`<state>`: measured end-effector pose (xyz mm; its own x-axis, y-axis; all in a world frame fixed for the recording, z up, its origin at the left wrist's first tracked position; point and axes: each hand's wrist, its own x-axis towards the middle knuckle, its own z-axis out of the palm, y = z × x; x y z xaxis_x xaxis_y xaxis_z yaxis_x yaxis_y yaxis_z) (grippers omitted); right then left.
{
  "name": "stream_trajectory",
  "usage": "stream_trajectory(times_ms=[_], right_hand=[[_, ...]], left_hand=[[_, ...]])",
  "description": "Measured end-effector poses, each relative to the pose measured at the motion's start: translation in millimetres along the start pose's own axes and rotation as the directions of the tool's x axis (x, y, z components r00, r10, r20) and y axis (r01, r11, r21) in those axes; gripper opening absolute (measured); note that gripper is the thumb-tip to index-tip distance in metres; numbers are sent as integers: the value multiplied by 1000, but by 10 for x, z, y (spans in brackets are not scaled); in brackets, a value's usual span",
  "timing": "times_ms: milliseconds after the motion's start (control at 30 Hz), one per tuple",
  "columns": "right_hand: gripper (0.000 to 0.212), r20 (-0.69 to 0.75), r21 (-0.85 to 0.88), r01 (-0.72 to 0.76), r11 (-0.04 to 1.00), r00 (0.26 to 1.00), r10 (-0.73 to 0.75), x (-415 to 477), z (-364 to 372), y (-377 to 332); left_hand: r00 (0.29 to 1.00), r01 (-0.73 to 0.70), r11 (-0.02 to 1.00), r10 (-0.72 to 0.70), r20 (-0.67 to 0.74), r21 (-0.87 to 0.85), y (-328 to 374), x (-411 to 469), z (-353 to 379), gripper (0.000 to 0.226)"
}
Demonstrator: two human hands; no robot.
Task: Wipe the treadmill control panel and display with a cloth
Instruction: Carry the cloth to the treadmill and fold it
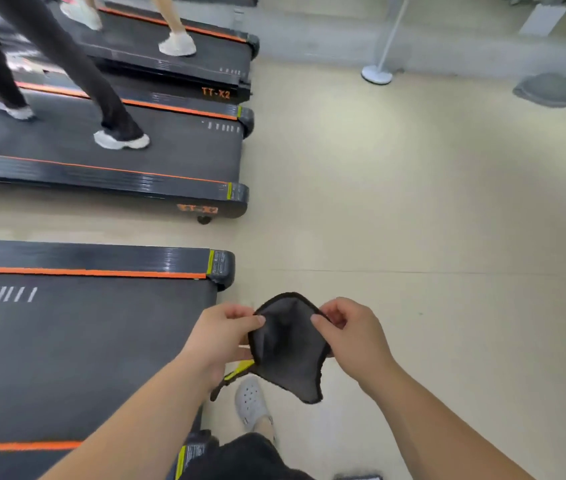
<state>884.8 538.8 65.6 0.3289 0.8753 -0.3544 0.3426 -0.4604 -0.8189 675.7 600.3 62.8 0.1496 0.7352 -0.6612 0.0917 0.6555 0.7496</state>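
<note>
A dark grey cloth (288, 351) hangs in the air above the floor, held by both hands. My left hand (221, 336) pinches its left edge and my right hand (351, 332) pinches its right edge, so the top is stretched and the rest droops. The nearest treadmill (67, 341) lies at lower left, with only its black belt and orange-striped side rails in view. Its control panel and display are out of view.
Two more treadmills (157, 147) lie beyond on the left, each with a person walking on it. Beige floor (413, 220) spreads to the right. A white post base (377, 75) and a grey mat (548, 90) sit at the far right. My shoe (250, 400) is below the cloth.
</note>
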Motion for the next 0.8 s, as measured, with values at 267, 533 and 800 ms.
stream_trajectory(times_ms=[267,533,800], right_hand=[[10,207,-86,192,978,963,-171,1107,604,-1055],[21,487,-60,483,873,778,-397,1995,1352,-1677],[32,730,17,605,796,537,-423,3049,2047,-2287]], left_hand=[[998,2,954,-23,-67,-300,894,655,-310,8],[944,-162,877,4,-330,-452,1376,1197,-852,7],[711,-179,935,-92,-697,-306,1667,1578,-1462,8]])
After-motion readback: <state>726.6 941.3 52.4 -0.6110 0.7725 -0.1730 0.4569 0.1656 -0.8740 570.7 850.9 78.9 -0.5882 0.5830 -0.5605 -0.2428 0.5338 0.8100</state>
